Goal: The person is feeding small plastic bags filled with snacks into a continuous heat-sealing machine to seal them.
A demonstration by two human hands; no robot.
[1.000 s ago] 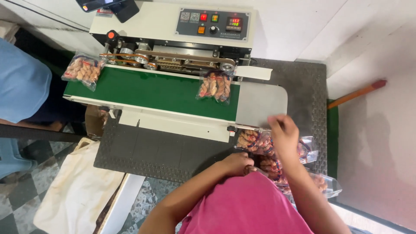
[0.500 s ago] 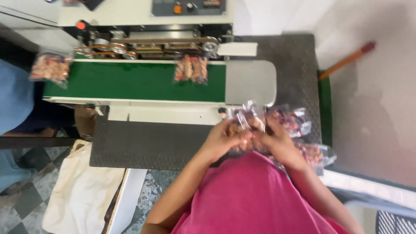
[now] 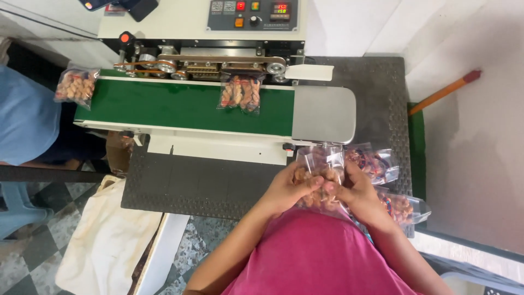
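Note:
My left hand (image 3: 289,188) and my right hand (image 3: 356,191) together grip a clear plastic packet of brown snacks (image 3: 319,166), held just below the grey metal end plate (image 3: 323,114) of a sealing machine. Its top flap stands loose between my fingers. On the green conveyor belt (image 3: 164,104) lies one filled packet (image 3: 240,93) under the sealing head. Another filled packet (image 3: 76,86) hangs at the belt's left end.
More filled packets (image 3: 401,205) lie in a pile right of my hands on the dark perforated table (image 3: 196,186). The machine's control panel (image 3: 248,13) is at the top. A person in blue (image 3: 24,117) sits at the left. A cloth bag (image 3: 106,240) lies below.
One second ago my right hand reached into the pile at the right alone. Both hands have since closed on one packet in front of me. The packet on the belt has moved left.

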